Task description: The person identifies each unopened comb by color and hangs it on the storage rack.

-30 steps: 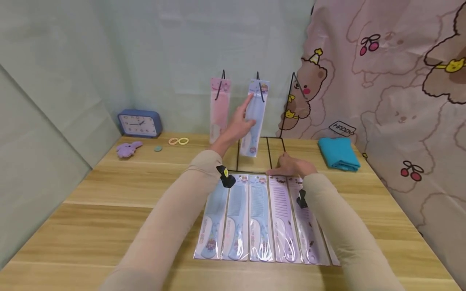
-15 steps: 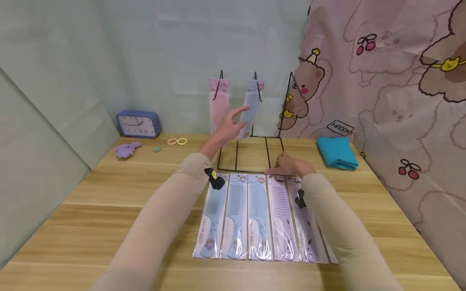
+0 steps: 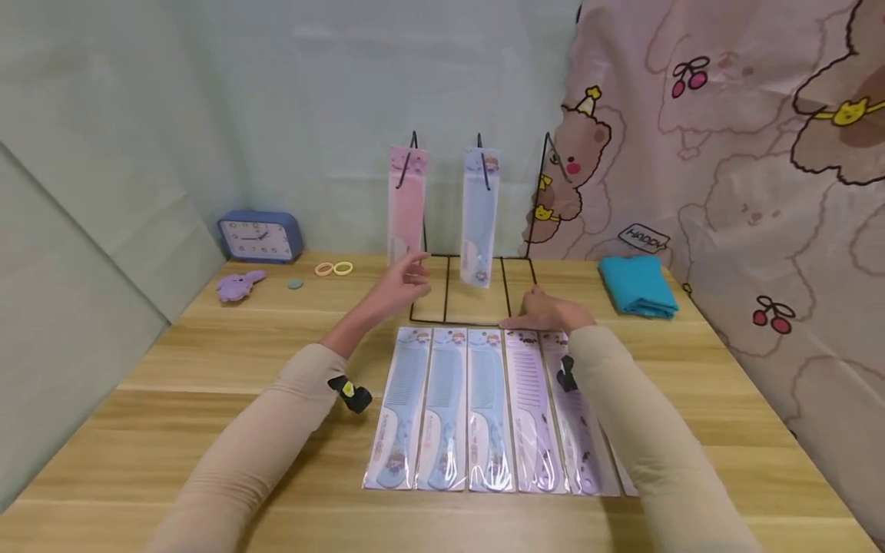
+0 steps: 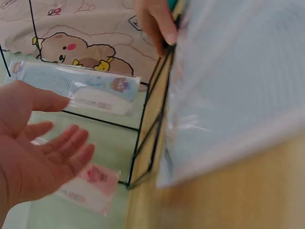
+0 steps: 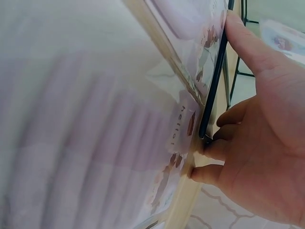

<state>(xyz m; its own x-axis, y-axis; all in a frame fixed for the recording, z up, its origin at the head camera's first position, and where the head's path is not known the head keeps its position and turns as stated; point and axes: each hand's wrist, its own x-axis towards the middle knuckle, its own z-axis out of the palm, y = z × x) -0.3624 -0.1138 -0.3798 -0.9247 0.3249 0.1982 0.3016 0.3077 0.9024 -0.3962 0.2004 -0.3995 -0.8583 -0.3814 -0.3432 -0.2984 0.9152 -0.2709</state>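
- the left hand (image 3: 399, 288) was open and held nothing; its fingers were loosely bent before the lower end of a hanging pink comb pack (image 3: 406, 201), and whether it touched the pack could not be told.
- the right hand (image 3: 549, 309) gripped the near right corner of a black wire rack (image 3: 447, 289), its thumb lying along the front bar.
- the rack stood on the wooden bench (image 3: 173, 445), and the pink pack hung from its left hook.
- a light blue comb pack (image 3: 478, 223) hung from the middle hook, roughly upright and well apart from the pink one.
- a third hook (image 3: 558, 157) rose at the right, above the right hand.
- in front of the rack three flat blue comb packs (image 3: 445, 407) lay side by side.
- right of these lay two purple comb packs (image 3: 538, 415), the farther one partly under the right sleeve (image 3: 643, 422); the edge of another pack showed beside it.
- a blue clock (image 3: 259, 236) stood at the back left, with a purple toy (image 3: 236, 287), a small green disc (image 3: 295, 283) and two rings (image 3: 343, 268) near it.
- a folded turquoise cloth (image 3: 638, 286) lay at the right, near the bear-print curtain (image 3: 747, 169).
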